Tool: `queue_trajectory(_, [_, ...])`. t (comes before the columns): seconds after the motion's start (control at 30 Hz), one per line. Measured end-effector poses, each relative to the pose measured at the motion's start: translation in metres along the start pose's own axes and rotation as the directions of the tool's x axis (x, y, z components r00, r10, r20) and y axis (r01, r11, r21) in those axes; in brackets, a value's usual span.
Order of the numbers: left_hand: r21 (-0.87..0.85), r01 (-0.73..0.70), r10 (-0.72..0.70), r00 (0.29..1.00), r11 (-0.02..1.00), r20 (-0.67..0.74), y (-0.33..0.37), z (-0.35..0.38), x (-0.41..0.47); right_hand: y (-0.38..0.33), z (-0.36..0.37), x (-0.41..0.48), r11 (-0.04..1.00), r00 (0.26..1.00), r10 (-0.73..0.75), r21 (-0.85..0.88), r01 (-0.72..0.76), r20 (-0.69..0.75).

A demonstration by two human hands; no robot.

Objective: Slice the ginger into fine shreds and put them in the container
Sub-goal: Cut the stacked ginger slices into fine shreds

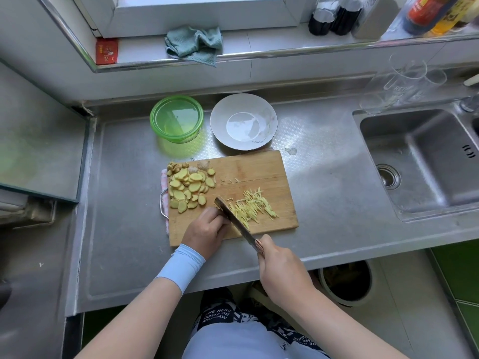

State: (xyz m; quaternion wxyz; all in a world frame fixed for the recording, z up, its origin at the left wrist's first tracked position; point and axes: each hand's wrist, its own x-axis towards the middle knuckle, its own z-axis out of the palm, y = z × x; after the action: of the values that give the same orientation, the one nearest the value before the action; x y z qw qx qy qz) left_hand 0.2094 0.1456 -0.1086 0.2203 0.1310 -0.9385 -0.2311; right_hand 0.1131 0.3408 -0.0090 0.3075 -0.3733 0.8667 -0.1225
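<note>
Yellow slices (190, 187) lay just beyond the curled left hand (207, 229), its hold unclear; the right hand (280, 268) gripped the slanting knife (233, 218).

Head camera looks steeply down, close over the counter (324, 177).

You get bright daylight from the window (199, 6) above. It makes soft glare on the steel counter (324, 177) and on the white plate (243, 120), and a green glow beside the green container (176, 117). The edges bend strongly, and the bottles (427, 14) at the top right look blurred.
</note>
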Motion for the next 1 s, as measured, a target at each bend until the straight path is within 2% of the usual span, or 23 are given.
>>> queue_trajectory(0.3, [0.025, -0.049, 0.049, 0.999, 0.998, 0.019, -0.002, -0.002, -0.001, -0.015, 0.006, 0.029, 1.0, 1.0, 0.017, -0.01, -0.017, 0.007])
queue_trajectory(0.6, [0.037, -0.005, 0.005, 1.0, 0.999, 0.02, 0.0, -0.002, 0.0, -0.009, 0.002, 0.015, 1.0, 0.999, -0.024, 0.008, 0.025, -0.024])
queue_trajectory(1.0, [0.017, 0.012, -0.013, 1.0, 1.0, 0.024, -0.001, -0.002, -0.001, -0.001, -0.003, -0.001, 0.999, 1.0, 0.006, -0.031, -0.005, 0.021])
